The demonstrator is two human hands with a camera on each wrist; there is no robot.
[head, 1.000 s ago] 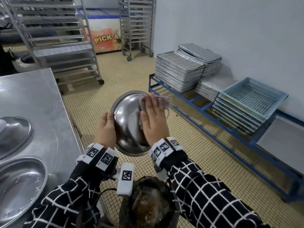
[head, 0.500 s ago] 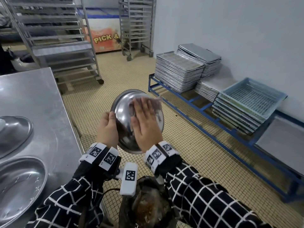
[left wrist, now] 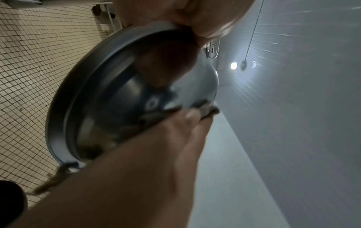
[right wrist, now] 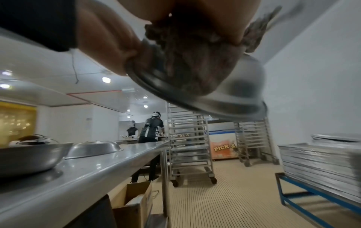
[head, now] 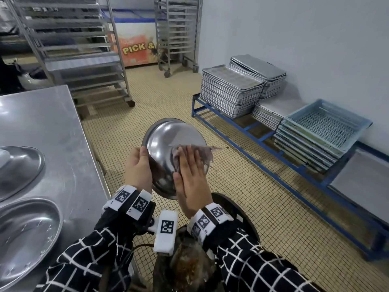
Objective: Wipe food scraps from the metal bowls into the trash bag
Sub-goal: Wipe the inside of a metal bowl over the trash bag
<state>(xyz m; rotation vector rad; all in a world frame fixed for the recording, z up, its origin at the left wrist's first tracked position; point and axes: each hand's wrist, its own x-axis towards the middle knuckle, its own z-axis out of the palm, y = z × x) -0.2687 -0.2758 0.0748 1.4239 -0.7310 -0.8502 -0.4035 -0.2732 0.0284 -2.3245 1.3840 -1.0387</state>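
The left hand (head: 137, 165) grips the bowl (head: 166, 144) by its rim, tilted above the trash bag (head: 189, 268) so scraps would fall in. The right hand (head: 192, 175), fingers flat, presses a cloth (head: 202, 151) inside the bowl; scraps seem smeared there, though blur hides them.

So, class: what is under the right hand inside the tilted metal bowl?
A grey cloth, pressed flat by the right hand against the metal bowl. Scraps beneath it are hidden.

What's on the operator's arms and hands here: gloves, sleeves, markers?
No gloves: both the left hand and right hand are bare. Black sleeves with a white grid check. Each wrist carries a black band with white square-coded marker tags; one white tagged block hangs between the wrists.
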